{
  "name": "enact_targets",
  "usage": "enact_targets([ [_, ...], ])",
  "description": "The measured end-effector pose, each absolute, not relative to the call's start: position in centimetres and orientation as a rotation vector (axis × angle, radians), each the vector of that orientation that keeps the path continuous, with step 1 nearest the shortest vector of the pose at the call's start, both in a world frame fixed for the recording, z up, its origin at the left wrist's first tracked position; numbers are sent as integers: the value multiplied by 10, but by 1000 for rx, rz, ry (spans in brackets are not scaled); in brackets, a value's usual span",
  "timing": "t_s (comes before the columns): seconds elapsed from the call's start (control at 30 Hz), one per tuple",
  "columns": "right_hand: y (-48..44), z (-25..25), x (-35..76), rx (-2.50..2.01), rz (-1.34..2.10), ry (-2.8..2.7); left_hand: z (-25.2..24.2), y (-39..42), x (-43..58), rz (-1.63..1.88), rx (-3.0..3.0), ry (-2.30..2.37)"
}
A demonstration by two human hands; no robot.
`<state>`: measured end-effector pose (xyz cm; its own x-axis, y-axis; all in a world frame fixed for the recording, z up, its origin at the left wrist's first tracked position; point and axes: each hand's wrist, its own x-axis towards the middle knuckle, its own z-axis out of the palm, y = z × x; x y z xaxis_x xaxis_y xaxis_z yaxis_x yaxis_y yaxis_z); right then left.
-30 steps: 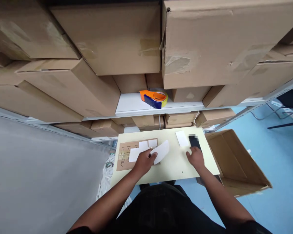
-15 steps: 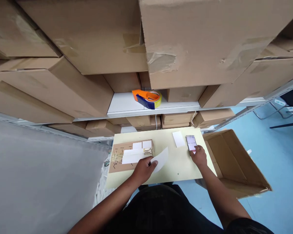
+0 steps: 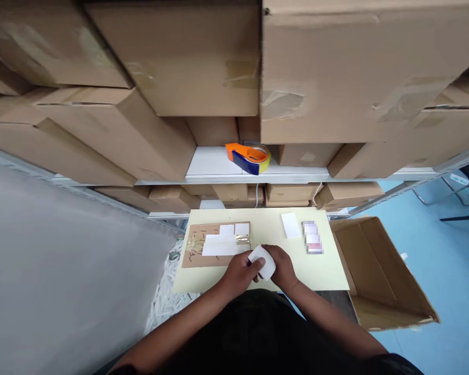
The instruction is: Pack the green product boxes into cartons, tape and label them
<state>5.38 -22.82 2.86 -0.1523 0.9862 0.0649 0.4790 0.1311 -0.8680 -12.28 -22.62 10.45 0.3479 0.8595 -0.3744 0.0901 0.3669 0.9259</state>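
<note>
Both hands meet at the near edge of the pale yellow bench (image 3: 328, 273), close together and pinched on the same white paper slip (image 3: 263, 262). The left hand (image 3: 239, 272) grips the slip from its left side and the right hand (image 3: 283, 269) from its right, so the slip is held just above the bench top between them, slightly curled. Just behind the left hand lies a flat cardboard sheet (image 3: 193, 249) with handwriting on its left part and several white labels (image 3: 222, 244) stuck on it. Farther back and to the right, a white card (image 3: 290, 225) lies flat on the bench, and just beside it is a phone (image 3: 311, 237), its screen facing up; neither hand touches it. An open box (image 3: 379, 271) stands on the blue floor against the right end of the bench. Behind the bench, an orange and blue tape dispenser (image 3: 248, 157) sits on a white shelf (image 3: 207, 166), with large cartons (image 3: 336, 67) stacked all around it.
</note>
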Motion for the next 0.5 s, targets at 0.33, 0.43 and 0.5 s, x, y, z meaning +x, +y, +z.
enact_targets([
  [0.33, -234, 125, -51, -1189, 1854, -633, 139, -231, -249, 959, 1183, 1217],
  [0.43, -245, 140, -79, -1215, 1907, -667, 142, -241, -279, 908, 1104, 995],
  [0.5, -251, 147, -97, -1220, 1925, -699, 143, -250, -294, 918, 1043, 883],
])
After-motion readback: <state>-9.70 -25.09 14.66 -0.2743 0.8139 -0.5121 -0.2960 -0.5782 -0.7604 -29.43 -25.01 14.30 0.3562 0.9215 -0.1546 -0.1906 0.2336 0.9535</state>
